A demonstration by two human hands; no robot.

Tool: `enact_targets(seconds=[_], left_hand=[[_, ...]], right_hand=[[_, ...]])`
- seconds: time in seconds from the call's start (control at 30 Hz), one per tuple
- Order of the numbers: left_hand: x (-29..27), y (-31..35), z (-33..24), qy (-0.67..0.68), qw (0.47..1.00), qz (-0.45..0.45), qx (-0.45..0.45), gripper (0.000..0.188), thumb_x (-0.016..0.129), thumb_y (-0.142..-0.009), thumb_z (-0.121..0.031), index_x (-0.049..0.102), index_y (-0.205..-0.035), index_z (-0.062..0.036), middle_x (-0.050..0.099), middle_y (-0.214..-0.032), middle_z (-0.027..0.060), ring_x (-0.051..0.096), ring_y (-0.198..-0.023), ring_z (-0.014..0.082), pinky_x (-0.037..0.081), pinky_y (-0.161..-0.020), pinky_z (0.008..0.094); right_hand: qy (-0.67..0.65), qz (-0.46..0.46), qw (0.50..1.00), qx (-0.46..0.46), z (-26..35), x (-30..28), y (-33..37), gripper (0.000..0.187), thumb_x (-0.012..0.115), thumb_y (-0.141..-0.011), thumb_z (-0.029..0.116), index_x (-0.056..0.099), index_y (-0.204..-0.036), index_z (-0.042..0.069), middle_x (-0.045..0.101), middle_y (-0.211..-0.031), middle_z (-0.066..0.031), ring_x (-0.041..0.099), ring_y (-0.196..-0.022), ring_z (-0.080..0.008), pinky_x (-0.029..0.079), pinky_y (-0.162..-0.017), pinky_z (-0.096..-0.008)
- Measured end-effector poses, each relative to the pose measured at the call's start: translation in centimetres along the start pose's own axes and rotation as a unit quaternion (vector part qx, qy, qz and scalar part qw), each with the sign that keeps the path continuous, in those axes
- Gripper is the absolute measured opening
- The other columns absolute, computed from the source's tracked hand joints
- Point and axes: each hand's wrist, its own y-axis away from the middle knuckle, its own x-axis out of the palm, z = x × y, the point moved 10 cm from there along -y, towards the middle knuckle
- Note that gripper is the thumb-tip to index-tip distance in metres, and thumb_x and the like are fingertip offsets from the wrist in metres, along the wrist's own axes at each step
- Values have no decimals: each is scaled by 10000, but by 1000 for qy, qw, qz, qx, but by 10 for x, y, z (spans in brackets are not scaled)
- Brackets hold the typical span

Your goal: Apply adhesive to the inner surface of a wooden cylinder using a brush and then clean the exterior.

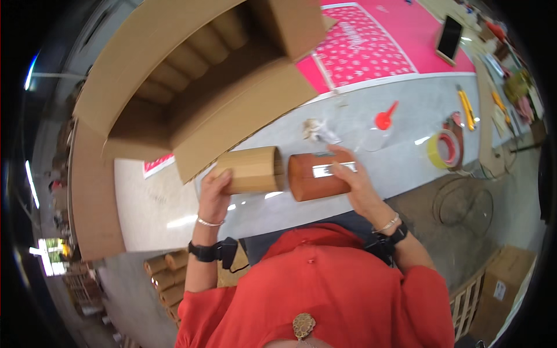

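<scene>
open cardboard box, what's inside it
A row of rounded cardboard tubes lines one inner side of the box. What lies behind or within those tubes is covered and can't be seen.

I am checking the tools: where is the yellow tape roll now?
In the head view, the yellow tape roll is on the grey table, right of the right hand, just below a yellow cutter.

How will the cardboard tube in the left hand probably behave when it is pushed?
The cardboard tube shows an open, hollow end, so it is probably light. Its rounded, creased side may roll unevenly. Its thin-looking wall might dent under firm pressure.
</scene>
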Motion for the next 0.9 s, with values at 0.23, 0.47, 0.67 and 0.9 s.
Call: enact_targets(seconds=[0.23, 0.47, 0.67, 0.9], left_hand=[[-5, 19, 1, 39, 999, -5, -11, 269, 605, -895, -168, 617, -1096, 11, 644, -1067, 68, 593, -981, 155, 448, -904, 326], [-1, 26, 3, 25, 998, 46, -28, 267, 606, -901, -184, 623, -1084, 9, 650, -1035, 67, 594, -965, 150, 454, -871, 315], [8, 34, 13, 3, 994, 82, -67, 301, 623, -896, -198, 607, -1111, 12, 641, -1049, 60, 580, -977, 134, 456, -852, 302], [16, 39, 33, -80, 981, 129, -119, 517, 714, -815, -123, 510, -1280, -28, 597, -1187, 51, 530, -1113, 141, 428, -938, 304]], right_hand=[[81, 24, 996, -18, 17, 43, -5, 556, 649, -883, 210, 387, -1336, 21, 509, -1171, -100, 539, -1025, -113, 443, -897, -245], [140, 34, 988, -53, 20, 50, -6, 590, 693, -850, 164, 381, -1320, -9, 532, -1128, -110, 549, -1008, -120, 466, -846, -248], [209, 31, 973, -92, 27, 52, -5, 602, 716, -828, 182, 397, -1300, -12, 562, -1091, -109, 567, -960, -126, 480, -812, -255], [280, -3, 956, -84, 28, 40, -13, 609, 747, -785, 271, 462, -1243, -13, 593, -999, -91, 568, -838, -97, 472, -697, -235]])
